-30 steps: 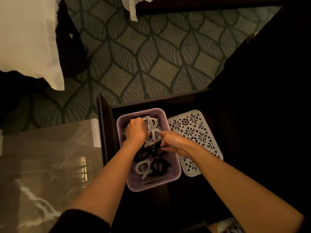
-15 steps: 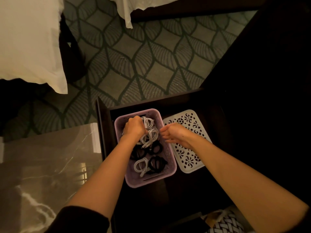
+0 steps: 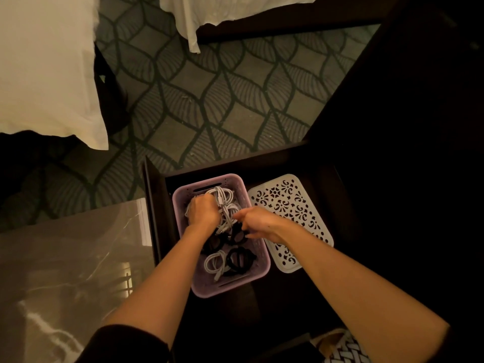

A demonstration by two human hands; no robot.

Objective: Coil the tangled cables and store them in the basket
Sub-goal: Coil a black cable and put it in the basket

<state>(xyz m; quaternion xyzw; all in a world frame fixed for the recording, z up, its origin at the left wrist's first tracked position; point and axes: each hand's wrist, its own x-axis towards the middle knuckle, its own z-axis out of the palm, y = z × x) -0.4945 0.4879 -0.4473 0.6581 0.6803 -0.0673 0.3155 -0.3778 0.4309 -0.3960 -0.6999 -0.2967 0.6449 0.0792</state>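
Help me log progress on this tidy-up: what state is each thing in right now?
drawer: pulled open.
purple basket: uncovered, sitting in the drawer, holding cables.
white lid: off, lying flat beside the purple basket.
far white cables: bundled, gripped.
near white cable: coiled, lying free.
black cables: coiled, lying free.
left hand: fingers curled round the far white cables.
right hand: fingertips at the far white cables; grip unclear.

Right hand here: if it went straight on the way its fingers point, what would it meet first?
Probably the white cable coils in the purple basket, just ahead of the right hand; the left hand lies just beyond them. Depth is unclear.
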